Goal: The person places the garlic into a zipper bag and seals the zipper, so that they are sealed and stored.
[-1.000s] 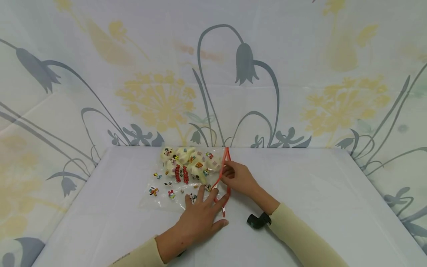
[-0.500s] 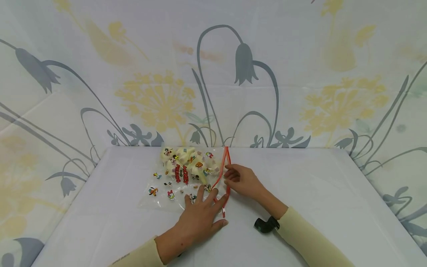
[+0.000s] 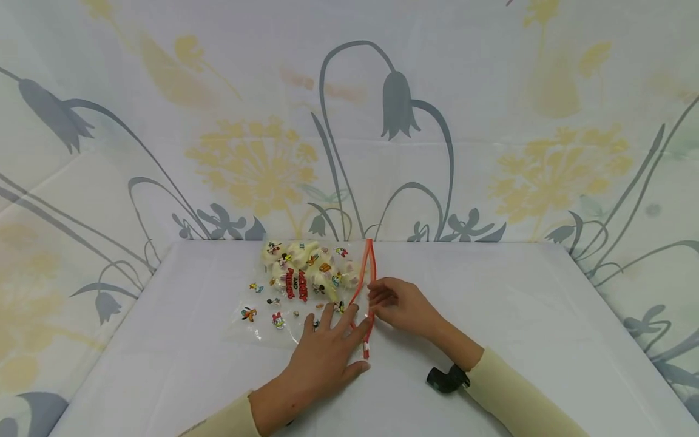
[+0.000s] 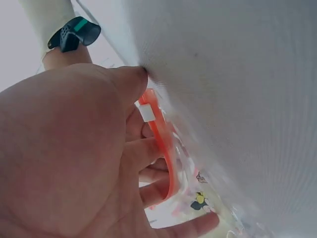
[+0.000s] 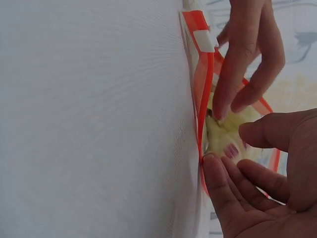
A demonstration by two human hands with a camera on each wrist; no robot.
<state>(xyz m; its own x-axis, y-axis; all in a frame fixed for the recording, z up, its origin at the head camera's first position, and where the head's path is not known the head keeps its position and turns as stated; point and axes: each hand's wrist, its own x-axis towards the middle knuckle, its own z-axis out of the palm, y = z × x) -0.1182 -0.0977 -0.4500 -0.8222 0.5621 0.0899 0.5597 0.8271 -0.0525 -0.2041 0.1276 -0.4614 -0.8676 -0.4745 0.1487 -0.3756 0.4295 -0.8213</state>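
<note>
A clear zip bag point(image 3: 262, 297) printed with cartoon figures lies flat, its orange-edged mouth point(image 3: 372, 267) parted and facing right. Several pale yellow soft pieces point(image 3: 306, 255) are inside; their kind is unclear through the plastic. A white slider point(image 5: 204, 41) sits near the close end of the orange strip. My left hand point(image 3: 324, 355) rests with spread fingers on the bag's near right part, beside the mouth. At the mouth's right side is my right hand point(image 3: 401, 303), loosely bent, its fingertips touching the orange edge. Its thumb point(image 5: 262, 131) stands apart from the fingers in the right wrist view.
The bag lies on a white-covered table point(image 3: 519, 303). Behind it rises a pale cloth backdrop point(image 3: 491, 91) with grey and yellow flowers. A black wrist camera point(image 3: 448, 379) hangs under my right wrist.
My right hand has moved along the bag's mouth toward me and slightly right, its fingers coming from inside the mouth to its outer edge. The left hand has stayed nearly still.
</note>
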